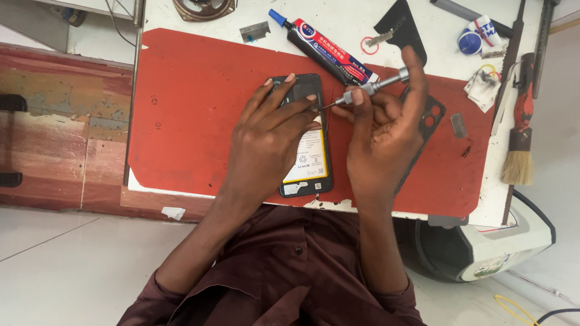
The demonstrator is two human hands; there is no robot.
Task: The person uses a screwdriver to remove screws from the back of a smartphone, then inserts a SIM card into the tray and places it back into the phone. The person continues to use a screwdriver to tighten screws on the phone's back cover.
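Two hands (272,130), screwdriver (368,89), opened phone (309,175)

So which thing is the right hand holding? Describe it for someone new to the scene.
Start at the red mat on the white table. Over the opened phone at its middle, the right hand pinches a slim silver screwdriver. Unlike the nearby black glue tube, it is metal and needle-tipped.

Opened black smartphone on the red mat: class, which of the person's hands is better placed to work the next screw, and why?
Right. The right hand grips the slim silver screwdriver, its tip at the opened black smartphone. The left hand lies flat on the phone, probably steadying it against the red mat.
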